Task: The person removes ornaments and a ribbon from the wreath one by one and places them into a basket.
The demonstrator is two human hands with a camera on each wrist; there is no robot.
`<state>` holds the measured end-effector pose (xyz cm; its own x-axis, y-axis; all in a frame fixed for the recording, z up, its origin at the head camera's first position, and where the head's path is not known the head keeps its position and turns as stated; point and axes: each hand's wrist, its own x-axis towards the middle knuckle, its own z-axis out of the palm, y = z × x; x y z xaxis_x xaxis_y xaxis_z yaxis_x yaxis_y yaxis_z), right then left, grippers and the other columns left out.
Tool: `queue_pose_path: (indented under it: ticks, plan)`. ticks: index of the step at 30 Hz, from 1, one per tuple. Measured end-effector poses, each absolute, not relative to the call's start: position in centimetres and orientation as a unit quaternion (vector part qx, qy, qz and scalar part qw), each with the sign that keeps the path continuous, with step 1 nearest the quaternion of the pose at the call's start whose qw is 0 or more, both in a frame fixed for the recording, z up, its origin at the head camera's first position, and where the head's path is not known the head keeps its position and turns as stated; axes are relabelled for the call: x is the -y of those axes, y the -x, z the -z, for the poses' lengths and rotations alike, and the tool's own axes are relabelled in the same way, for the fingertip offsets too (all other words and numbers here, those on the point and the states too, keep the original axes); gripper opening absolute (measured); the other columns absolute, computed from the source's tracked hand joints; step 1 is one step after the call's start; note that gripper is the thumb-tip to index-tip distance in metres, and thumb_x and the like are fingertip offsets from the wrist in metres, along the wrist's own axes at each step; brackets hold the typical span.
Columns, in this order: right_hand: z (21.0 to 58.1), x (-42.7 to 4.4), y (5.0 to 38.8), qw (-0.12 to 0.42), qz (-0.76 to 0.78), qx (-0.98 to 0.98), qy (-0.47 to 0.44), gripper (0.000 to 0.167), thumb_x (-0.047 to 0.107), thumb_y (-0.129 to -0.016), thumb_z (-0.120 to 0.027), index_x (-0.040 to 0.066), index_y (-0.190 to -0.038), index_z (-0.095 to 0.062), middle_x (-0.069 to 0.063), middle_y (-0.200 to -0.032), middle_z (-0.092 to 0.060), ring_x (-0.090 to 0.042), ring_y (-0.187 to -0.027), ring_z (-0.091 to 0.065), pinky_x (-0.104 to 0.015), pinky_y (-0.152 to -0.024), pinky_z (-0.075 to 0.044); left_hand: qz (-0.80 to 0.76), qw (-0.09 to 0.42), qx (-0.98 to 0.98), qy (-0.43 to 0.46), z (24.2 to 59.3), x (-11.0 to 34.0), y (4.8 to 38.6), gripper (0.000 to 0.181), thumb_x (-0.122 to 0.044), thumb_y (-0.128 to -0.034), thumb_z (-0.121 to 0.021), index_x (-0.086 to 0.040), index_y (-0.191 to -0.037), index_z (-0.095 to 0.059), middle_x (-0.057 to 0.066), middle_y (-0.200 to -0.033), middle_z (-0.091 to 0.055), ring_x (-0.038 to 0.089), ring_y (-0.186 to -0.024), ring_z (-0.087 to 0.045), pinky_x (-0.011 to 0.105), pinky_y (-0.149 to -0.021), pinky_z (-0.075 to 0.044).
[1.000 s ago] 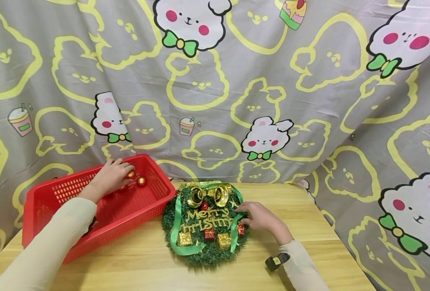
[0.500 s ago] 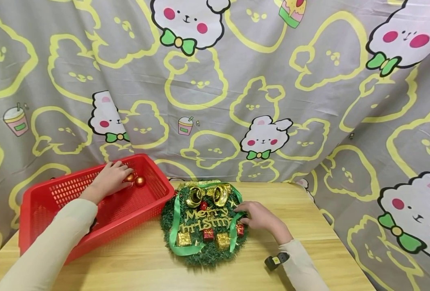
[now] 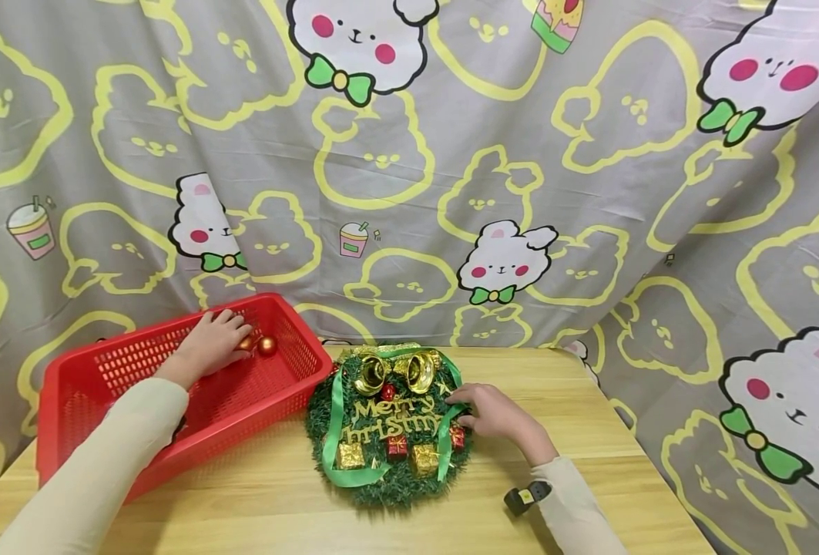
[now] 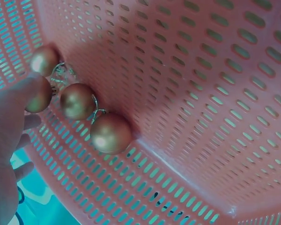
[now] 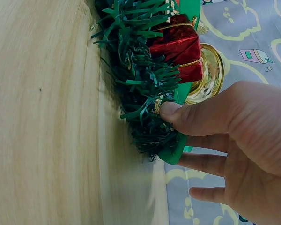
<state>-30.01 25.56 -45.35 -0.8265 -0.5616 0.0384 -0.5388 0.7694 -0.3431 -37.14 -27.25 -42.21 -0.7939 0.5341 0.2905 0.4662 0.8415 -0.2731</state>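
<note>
Inside the red basket [image 3: 243,428], the left hand [image 3: 208,347] reaches down among gold balls [image 3: 266,346]. In the left wrist view, the left hand [image 4: 4,131] has its thumb on one gold ball [image 4: 40,97], with a finger apparently behind it; several more balls lie alongside. A green wreath [image 3: 395,491] with gold bells, gift boxes and lettering lies on the table. The right hand [image 3: 495,412] holds its right edge. In the right wrist view, the right hand [image 5: 253,131] presses its thumb on the wreath [image 5: 147,79], fingers on the far side by the green ribbon [image 5: 173,152].
The basket stands left of the wreath on the wooden table [image 3: 555,509], its right end close to the wreath. A patterned curtain [image 3: 381,177] hangs behind the table. A black wrist device [image 3: 525,499] is at the right sleeve.
In the head view, the left hand has shifted slightly lower over the balls and its fingers look more spread. One gold ball beside it sits slightly lower. The right hand stays at the wreath's edge.
</note>
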Motion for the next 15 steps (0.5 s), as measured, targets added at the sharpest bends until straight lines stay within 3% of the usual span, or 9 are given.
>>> queue_pose_path:
  ticks: [15]
  plan:
    - [45.52, -25.6, 30.14, 0.032, 0.17, -0.941, 0.291, 0.036, 0.007, -0.093, -0.072, 0.007, -0.129, -0.07, -0.017, -0.138, -0.064, -0.039, -0.133, -0.057, -0.053, -0.108, -0.046, -0.094, 0.15, 0.948, 0.264, 42.57, 27.49, 37.13, 0.043, -0.027, -0.0843, -0.081, -0.004, -0.119, -0.07, 0.021, -0.113, -0.067, 0.043, -0.11, -0.054, 0.068, -0.097, -0.044]
